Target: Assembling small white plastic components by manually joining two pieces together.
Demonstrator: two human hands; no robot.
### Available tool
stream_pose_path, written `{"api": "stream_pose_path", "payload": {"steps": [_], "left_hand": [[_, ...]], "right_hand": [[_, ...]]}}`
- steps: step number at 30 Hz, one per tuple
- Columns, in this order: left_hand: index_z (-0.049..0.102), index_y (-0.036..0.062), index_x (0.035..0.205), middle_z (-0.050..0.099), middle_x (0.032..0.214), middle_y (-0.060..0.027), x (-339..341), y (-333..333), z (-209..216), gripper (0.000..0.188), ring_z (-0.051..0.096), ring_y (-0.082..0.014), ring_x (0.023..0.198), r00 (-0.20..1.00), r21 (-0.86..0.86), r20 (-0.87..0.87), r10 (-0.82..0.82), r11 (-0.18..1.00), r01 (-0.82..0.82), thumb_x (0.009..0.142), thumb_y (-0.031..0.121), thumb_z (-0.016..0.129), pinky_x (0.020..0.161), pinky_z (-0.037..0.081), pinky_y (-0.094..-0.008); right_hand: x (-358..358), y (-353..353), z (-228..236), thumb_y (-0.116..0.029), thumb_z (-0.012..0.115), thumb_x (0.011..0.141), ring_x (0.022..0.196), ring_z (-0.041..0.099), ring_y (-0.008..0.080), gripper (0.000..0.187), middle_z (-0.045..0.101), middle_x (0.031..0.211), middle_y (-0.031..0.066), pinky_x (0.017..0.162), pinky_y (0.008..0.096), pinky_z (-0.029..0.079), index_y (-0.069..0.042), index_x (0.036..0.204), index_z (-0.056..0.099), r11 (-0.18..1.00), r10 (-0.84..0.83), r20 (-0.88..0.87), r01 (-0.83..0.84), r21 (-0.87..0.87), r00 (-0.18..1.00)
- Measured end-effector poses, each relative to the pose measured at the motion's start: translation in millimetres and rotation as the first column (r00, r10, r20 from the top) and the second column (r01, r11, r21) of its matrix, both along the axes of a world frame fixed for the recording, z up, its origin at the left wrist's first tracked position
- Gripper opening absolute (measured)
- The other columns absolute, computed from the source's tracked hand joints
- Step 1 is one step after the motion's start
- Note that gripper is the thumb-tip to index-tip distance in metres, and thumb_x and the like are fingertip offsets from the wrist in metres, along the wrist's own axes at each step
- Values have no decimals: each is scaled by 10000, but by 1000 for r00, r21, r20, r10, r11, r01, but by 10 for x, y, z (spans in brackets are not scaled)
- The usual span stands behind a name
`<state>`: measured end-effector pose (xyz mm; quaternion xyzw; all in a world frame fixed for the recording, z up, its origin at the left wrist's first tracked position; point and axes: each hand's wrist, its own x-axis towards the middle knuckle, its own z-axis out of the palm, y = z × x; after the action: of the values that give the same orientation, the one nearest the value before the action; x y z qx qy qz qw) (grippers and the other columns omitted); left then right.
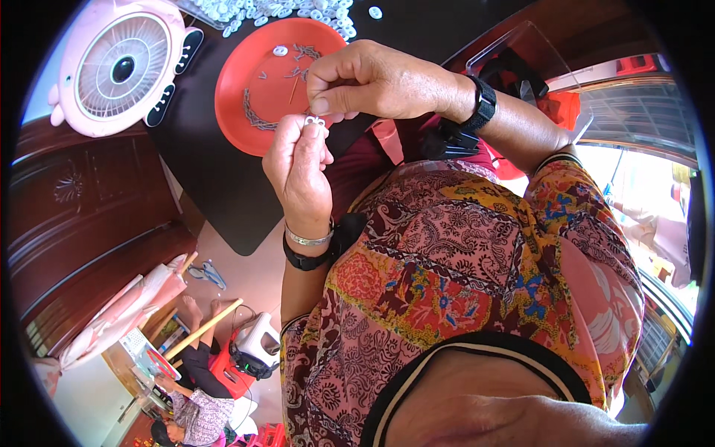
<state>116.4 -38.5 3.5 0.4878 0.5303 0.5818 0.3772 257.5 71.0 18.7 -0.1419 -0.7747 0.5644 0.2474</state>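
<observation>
Between the thumb and fingers of my left hand (302,167) is a small white plastic piece with holes (315,121). My right hand (372,83) is closed in a pinch just above it, fingertips close to the piece; whatever lies in that pinch is hidden. Both hands are over the near right rim of a round red plate (229,89). Small grey parts (254,113) lie in a curved line on the plate, with more grey parts (305,52) at its far side. One white oval piece (280,51) also rests there, and a thin brown stick (293,91) shows beside my right fingers.
Many white oval pieces (283,9) are heaped at the table's far side. A pink fan (123,68) stands at the left of the dark table (223,201). A clear plastic bin (521,45) is at the right. Another person (197,410) sits at the lower left.
</observation>
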Motion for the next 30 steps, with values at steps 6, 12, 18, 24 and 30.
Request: {"api": "stream_pose_path", "payload": {"steps": [6, 12, 18, 24, 30], "left_hand": [[531, 8, 773, 444, 612, 5, 2, 6, -14, 253, 414, -73, 539, 1000, 6, 17, 5, 1000, -5, 920, 209, 491, 504, 305, -207], [498, 22, 737, 436, 606, 5, -3, 4, -44, 267, 405, -68, 532, 1000, 23, 0, 10, 1000, -10, 923, 214, 489, 497, 300, -207], [489, 12, 721, 422, 586, 11, 42, -42, -96, 264, 385, -62, 509, 998, 20, 5, 60, 998, -60, 916, 189, 487, 485, 297, -205], [530, -11, 774, 451, 604, 2, -37, -69, -194, 208, 394, -60, 524, 988, 31, 152, 28, 999, -34, 913, 140, 493, 490, 316, -211], [531, -16, 806, 494, 630, -25, -129, -85, -343, 172, 422, -72, 546, 952, 77, 297, 68, 992, -95, 908, 115, 486, 513, 354, -218]], "right_hand": [[-8, 4, -11, -169, 560, 938, 671, 538, 60, 179, 566, 724, -2, 604, 208, 465, -20, 840, 580, 999, -3, 18, 2, 33, 1000], [-30, -37, 10, -130, 592, 907, 639, 524, 65, 149, 570, 693, 8, 578, 222, 443, -6, 825, 584, 994, -45, 24, 42, 105, 999], [-48, -86, -11, -80, 627, 869, 642, 541, 76, 113, 603, 699, 34, 571, 241, 437, 8, 809, 588, 986, -43, -18, 45, 159, 999], [-48, 109, 169, -223, 630, 899, 710, 563, 77, 244, 618, 758, 19, 664, 248, 472, 20, 925, 626, 975, 28, 174, -66, 213, 984], [-340, 780, 362, -262, 603, 788, 716, 635, 352, 241, 646, 750, 187, 657, 413, 502, -33, 807, 677, 696, -257, 263, -10, 718, 930]]}}
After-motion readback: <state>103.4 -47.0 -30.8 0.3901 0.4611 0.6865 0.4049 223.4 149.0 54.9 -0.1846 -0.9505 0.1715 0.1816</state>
